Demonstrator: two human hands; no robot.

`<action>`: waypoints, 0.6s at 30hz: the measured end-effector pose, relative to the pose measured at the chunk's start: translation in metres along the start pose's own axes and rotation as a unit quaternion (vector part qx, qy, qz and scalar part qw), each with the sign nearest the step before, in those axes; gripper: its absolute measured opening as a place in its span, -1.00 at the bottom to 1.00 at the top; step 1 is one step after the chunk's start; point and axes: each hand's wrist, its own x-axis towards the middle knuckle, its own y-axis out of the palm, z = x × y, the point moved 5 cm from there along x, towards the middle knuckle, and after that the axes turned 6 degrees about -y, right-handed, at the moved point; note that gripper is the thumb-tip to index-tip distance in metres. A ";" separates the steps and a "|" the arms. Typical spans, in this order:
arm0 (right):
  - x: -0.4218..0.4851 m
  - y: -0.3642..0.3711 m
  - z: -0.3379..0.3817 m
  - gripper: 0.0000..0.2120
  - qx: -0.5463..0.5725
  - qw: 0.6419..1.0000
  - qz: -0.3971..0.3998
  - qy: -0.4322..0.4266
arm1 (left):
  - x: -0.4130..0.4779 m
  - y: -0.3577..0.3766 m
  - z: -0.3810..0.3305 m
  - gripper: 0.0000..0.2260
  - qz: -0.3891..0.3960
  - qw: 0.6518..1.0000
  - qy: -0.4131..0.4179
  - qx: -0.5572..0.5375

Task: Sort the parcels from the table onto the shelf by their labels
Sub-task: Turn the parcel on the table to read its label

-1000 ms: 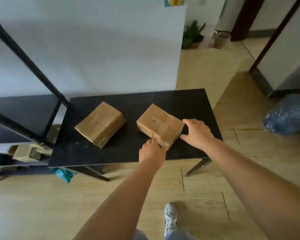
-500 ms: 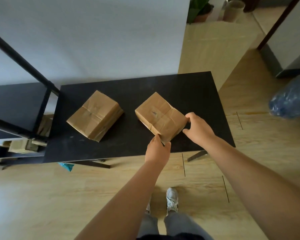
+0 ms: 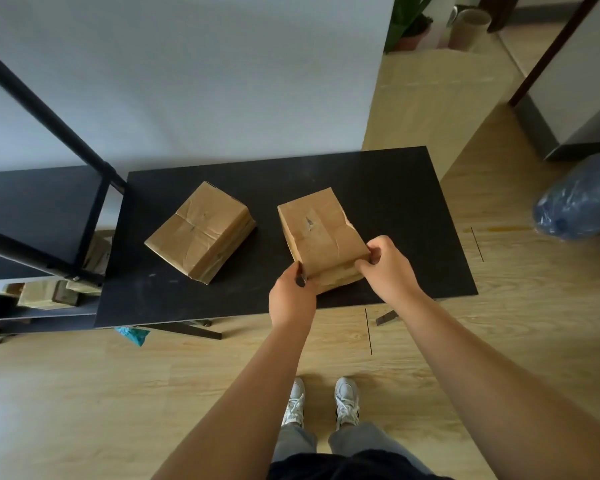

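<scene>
Two brown taped cardboard parcels lie on a black table point(image 3: 388, 188). The right parcel point(image 3: 317, 230) is gripped at its near end by both hands: my left hand point(image 3: 291, 296) holds the near left corner, my right hand point(image 3: 385, 268) clasps the near right corner. That near end looks tilted up off the table. The left parcel point(image 3: 198, 230) rests flat and untouched, skewed diagonally. No label is visible on either top face. A black shelf point(image 3: 39, 209) stands to the left of the table.
The shelf's slanted black frame bar point(image 3: 49, 109) rises at the left. Lower shelf levels hold several brown parcels point(image 3: 52, 292). A blue plastic bag point(image 3: 579, 199) lies on the wooden floor at the right. A white wall stands behind the table; potted plant point(image 3: 409, 22) at the back.
Both hands have closed on the right parcel's near corners and turned it so its long side points away from me, with its near end raised. The camera view tipped further down.
</scene>
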 end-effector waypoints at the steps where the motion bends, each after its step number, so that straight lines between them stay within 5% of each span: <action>1: -0.002 -0.001 0.004 -0.65 0.009 1.000 -0.007 -0.007 | -0.001 -0.005 -0.002 -0.57 -0.012 1.000 0.001 -0.017; 9: -0.012 -0.020 0.036 -0.78 0.066 0.994 -0.067 -0.057 | -0.009 -0.044 -0.029 -0.66 -0.086 0.988 0.036 -0.125; 18: -0.014 -0.024 0.056 -0.68 0.086 0.989 -0.094 -0.077 | -0.001 -0.062 -0.035 -0.71 -0.092 0.977 -0.003 -0.194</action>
